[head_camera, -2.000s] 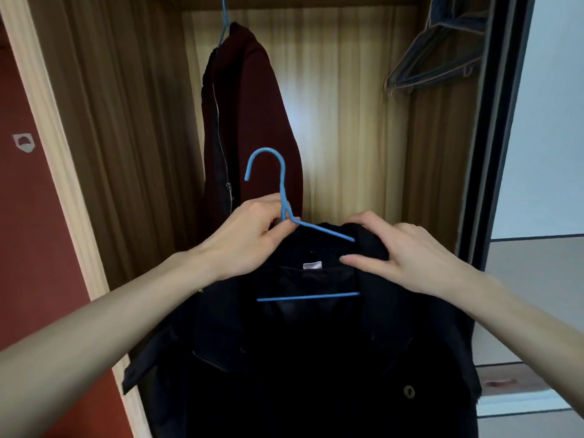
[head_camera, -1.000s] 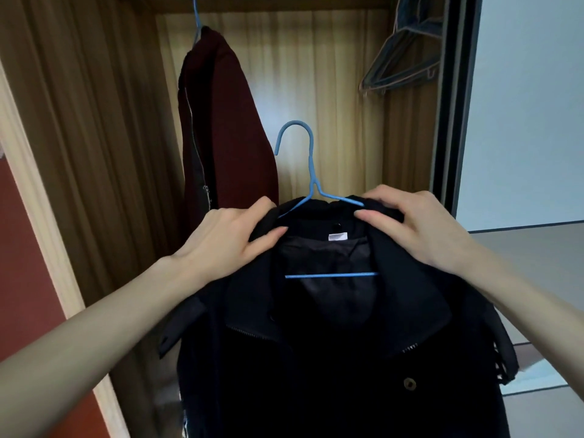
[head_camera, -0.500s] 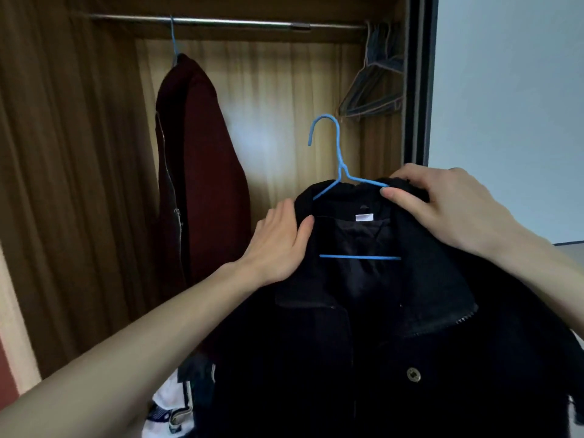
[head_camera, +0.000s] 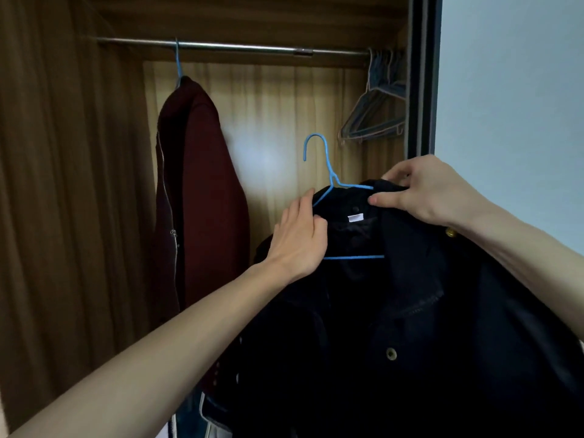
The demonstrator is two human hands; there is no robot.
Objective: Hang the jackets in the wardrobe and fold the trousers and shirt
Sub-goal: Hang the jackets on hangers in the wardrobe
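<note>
Inside the wardrobe, as the head camera shows it, a metal rail runs across the top. A dark red jacket hangs from the rail on a blue hanger, toward the left. A bunch of bare hangers hangs at the rail's right end.

Below the rail and right of the red jacket, a black jacket sits on a blue hanger, held up in front of the wardrobe opening. The hook of this hanger stands free, well below the rail. The left hand lies against the left side of the collar, fingers straight, thumb tucked over the collar edge. The right hand pinches the right side of the collar between thumb and fingers. A brass-coloured button shows on the jacket front.
</note>
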